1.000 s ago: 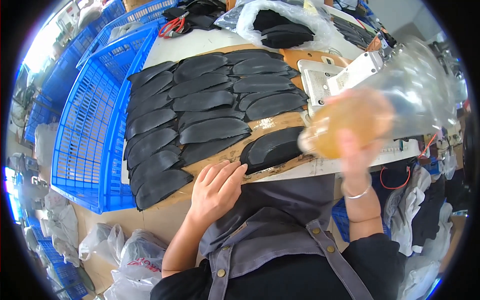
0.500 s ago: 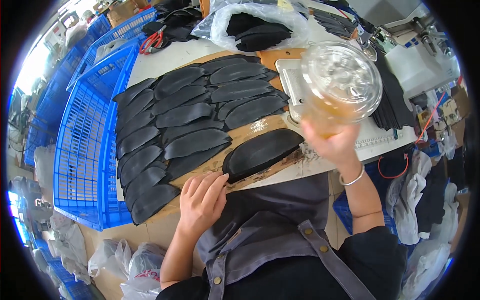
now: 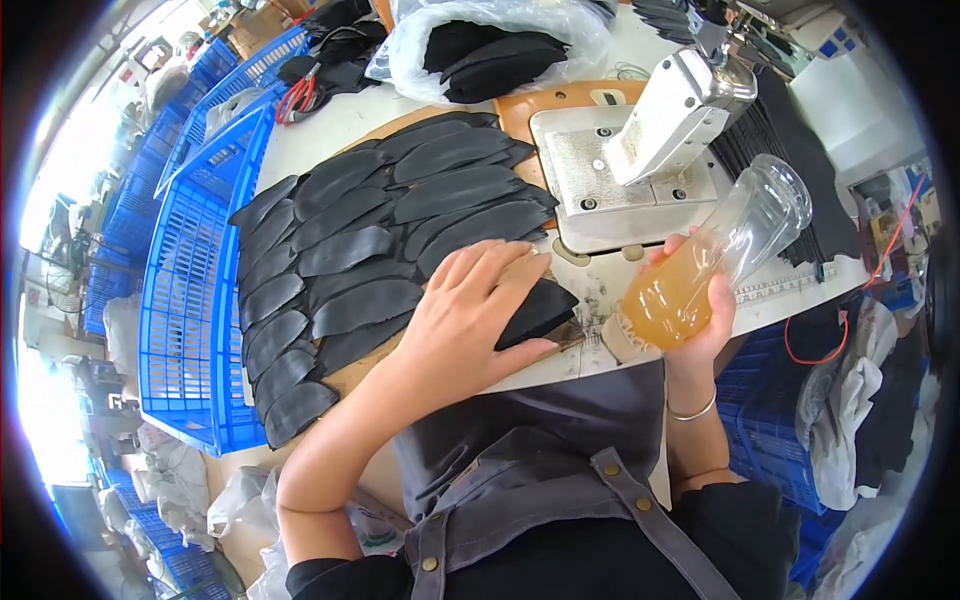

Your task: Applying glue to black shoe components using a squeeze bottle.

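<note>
Your right hand [image 3: 700,300] wraps a clear plastic bottle [image 3: 715,265], fingers [image 3: 722,312] curled snug around its lower body, and you hold it tilted, open mouth pointing up and away toward the far right, so the amber liquid pools in the lower half nearest your palm. The upper half looks empty and see-through; no cap shows on it. It hangs just above the near edge of the desk [image 3: 600,350], in front of the white sewing machine [image 3: 660,130].

Your left hand [image 3: 470,320] lies flat, fingers [image 3: 480,275] spread, pressing on a black curved piece [image 3: 535,312], which reads as pinning it in place while the other hand is busy. That piece sits at the near end of a big fan of dark grey curved pieces [image 3: 370,250], overlapped in rows on a brown board, probably so each can be picked off in turn.

Further out, a blue plastic crate [image 3: 190,300] stands along the left edge of the desk, and a clear bag of more black pieces [image 3: 490,45] rests at the far side. A red cord [image 3: 830,350] loops down on the right.
</note>
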